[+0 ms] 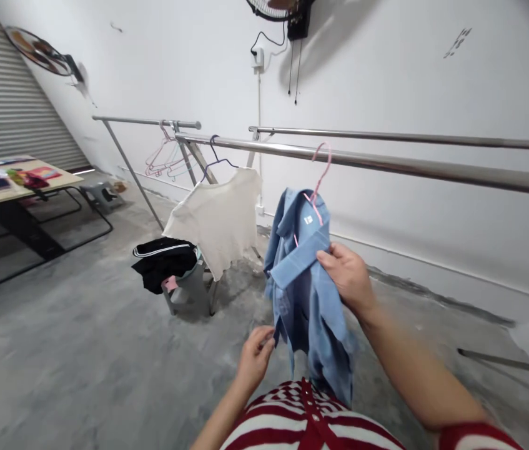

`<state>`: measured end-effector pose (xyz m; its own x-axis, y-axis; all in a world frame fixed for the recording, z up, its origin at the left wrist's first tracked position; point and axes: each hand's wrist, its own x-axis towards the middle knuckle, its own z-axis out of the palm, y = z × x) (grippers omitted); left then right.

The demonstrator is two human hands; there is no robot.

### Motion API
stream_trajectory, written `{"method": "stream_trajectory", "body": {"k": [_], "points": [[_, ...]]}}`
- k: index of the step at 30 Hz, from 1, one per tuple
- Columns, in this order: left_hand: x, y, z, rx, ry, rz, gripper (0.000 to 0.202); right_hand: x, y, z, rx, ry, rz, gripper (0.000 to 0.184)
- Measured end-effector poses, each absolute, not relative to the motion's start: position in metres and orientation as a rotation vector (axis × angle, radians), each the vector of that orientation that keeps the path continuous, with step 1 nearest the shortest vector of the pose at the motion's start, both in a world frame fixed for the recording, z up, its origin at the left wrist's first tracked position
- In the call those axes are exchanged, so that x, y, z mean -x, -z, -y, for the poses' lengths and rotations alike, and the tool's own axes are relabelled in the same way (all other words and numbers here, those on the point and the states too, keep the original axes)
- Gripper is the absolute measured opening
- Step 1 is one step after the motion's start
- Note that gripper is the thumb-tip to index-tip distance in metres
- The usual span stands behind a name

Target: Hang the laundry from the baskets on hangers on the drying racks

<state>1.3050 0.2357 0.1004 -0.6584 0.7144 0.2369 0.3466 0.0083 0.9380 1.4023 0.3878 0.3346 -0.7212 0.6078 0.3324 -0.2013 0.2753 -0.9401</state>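
Note:
A light blue shirt (pixel 304 294) hangs on a pink hanger (pixel 321 172) whose hook is at the steel rail (pixel 386 164). My right hand (pixel 348 275) grips the shirt at the collar and shoulder, fingers closed on the cloth. My left hand (pixel 255 357) pinches the shirt's lower front edge. A cream top (pixel 220 219) hangs on a dark blue hanger (pixel 215 156) further left on the same rail.
A grey basket (pixel 189 290) with black clothes (pixel 163 262) draped over it stands on the concrete floor under the rail. Empty hangers (pixel 165 161) hang on a rack behind. A table (pixel 20 187) with items is at the left. A white wall is behind.

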Motion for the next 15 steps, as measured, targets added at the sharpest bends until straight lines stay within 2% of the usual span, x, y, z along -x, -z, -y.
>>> {"method": "stream_trajectory", "body": {"k": [9,15], "points": [[-1.260,-0.070,-0.191,-0.897,-1.748,-2.062,0.043,-1.236,-0.359,-0.413,0.401,-0.913,2.027,0.031],[-1.240,-0.056,-0.176,-0.741,-1.841,-2.093,0.050,-1.180,-0.362,-0.415,0.490,-0.797,2.055,0.034]]}}
